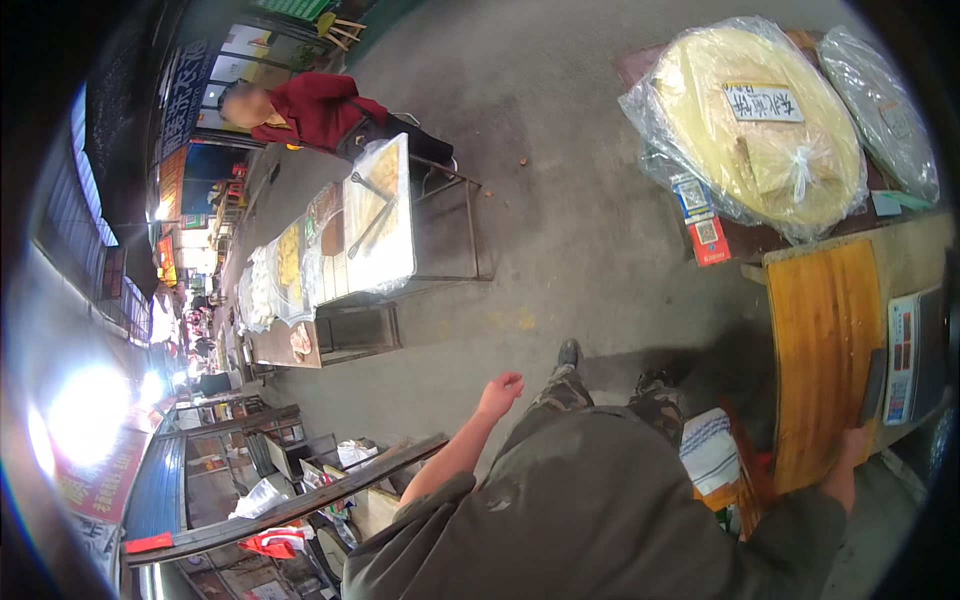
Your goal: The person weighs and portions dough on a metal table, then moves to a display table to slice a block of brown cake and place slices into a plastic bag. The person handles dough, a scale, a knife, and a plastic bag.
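My left hand hangs in the air left of my body, over the concrete floor, with loosely curled fingers and nothing visible in it. At the near right end of a wooden cutting board, my right hand grips the handle end of a knife with a dark, broad blade. The blade lies along the board's right edge, beside a digital scale. Small pale crumbs dot the board. Beyond it rests a big stack of round, pale yellow flatbreads in clear plastic, bearing a written card.
A second plastic-covered stack sits at far right. Payment code cards hang from the stall edge. A striped towel lies near my right leg. Across the aisle, a person in a dark red jacket stands by a metal-framed food table.
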{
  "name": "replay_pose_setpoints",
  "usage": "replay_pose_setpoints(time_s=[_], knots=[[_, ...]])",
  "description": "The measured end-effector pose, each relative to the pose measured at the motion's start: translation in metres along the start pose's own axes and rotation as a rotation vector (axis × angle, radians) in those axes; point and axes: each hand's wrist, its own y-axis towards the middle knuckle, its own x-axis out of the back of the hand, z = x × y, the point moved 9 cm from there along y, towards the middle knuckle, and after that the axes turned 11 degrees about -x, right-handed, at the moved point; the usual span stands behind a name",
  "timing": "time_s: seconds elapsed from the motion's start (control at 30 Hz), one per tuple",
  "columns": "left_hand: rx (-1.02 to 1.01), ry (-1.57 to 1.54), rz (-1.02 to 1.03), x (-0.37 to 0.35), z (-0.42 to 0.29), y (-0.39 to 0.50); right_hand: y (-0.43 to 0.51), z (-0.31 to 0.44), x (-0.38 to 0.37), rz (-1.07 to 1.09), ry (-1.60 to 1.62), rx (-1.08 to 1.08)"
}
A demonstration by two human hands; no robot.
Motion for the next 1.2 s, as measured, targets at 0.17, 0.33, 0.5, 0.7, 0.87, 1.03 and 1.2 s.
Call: replay_pose_setpoints(time_s=[0.17,0.33,0.5,0.7,0.87,1.03,1.2], knots=[[0.127,-0.047,-0.041,-0.001,0.047,-0.032,-0.005,0.000,-0.035,0.306,-0.130,0.072],[0.231,-0.169,-0.118,0.030,0.093,-0.048,-0.029,0.017,-0.010,0.333,0.268,-0.170],[0.379,-0.386,-0.170,0.043,0.237,-0.081,-0.061,0.060,0.043,0.193,0.520,-0.184],[0.609,-0.501,-0.145,0.062,0.393,-0.127,-0.213,0.255,0.183,0.115,0.985,0.045],[0.559,-0.812,-0.375,0.151,0.486,-0.078,-0.411,0.485,0.198,0.948,1.464,0.068],[0.397,-1.029,-0.666,0.280,0.489,-0.036,-0.694,0.717,0.348,1.145,1.193,0.383],[0.314,-1.131,-0.800,0.394,0.487,0.004,-0.928,0.852,0.423,1.543,1.065,0.642]])
